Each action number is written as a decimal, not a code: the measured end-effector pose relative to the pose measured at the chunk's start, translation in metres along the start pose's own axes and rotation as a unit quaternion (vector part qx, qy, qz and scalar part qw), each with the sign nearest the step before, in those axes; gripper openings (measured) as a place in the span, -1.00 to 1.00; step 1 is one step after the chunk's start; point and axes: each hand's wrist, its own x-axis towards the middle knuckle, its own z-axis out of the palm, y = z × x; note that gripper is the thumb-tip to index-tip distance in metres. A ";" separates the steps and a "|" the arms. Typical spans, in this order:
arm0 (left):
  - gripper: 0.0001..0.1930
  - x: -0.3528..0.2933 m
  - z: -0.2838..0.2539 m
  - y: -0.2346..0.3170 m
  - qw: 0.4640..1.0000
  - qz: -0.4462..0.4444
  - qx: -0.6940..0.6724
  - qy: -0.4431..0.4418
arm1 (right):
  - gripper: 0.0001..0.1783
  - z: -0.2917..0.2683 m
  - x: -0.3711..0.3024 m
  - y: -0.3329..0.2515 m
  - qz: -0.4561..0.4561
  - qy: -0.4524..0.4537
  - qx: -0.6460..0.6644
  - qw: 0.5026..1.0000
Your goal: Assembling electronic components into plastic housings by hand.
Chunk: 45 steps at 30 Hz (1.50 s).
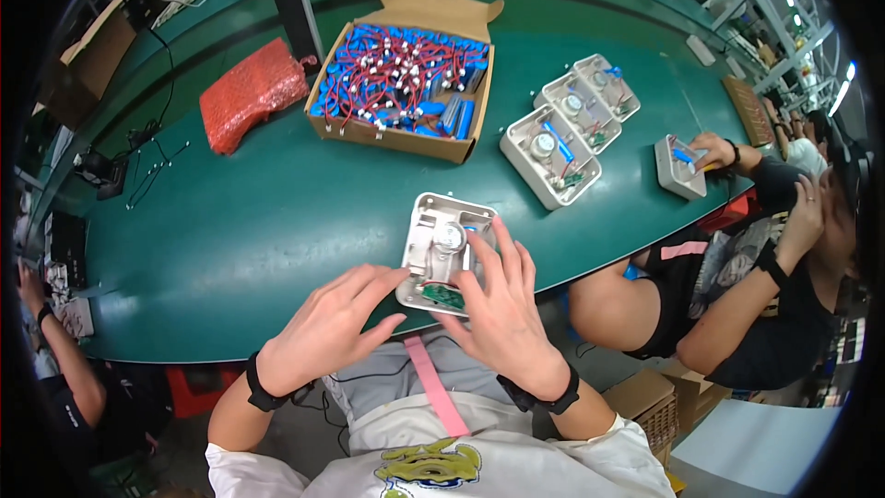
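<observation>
On the green table in front of me lies an open white plastic housing (415, 254). Inside it are a round silver speaker-like part (449, 238) and a green circuit board (442, 296) near the closest edge. My left hand (336, 318) is open, its fingertips at the left wall of the housing, thumb held apart. Over the right side reaches my right hand (505, 318), fingers stretched out and apart. Its fingertips are beside a small visible piece of blue battery (471, 229); the rest is hidden under the fingers.
Ahead stands a cardboard box (396, 141) full of blue batteries with red leads. Left of it lies a red bubble-wrap package (253, 97). Several similar housings (551, 166) sit to the right. Beyond them a co-worker's hand (714, 153) touches another housing (680, 168).
</observation>
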 end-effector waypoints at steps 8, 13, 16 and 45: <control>-0.64 0.013 -0.002 -0.036 0.995 0.009 -0.095 0.016 | -0.29 -0.041 0.000 0.049 0.044 -0.015 -0.081 0.996; -0.76 0.044 -0.009 -0.072 0.991 -0.020 -0.117 0.059 | -0.30 -0.026 0.000 0.023 0.072 0.056 -0.042 0.995; -0.78 0.046 -0.008 -0.096 0.971 -0.060 -0.205 0.106 | -0.29 -0.007 0.006 0.023 0.097 0.070 -0.136 0.983; -0.85 0.043 0.015 -0.130 0.901 -0.160 -0.347 0.205 | -0.63 -0.002 0.015 0.030 0.078 0.151 0.077 0.982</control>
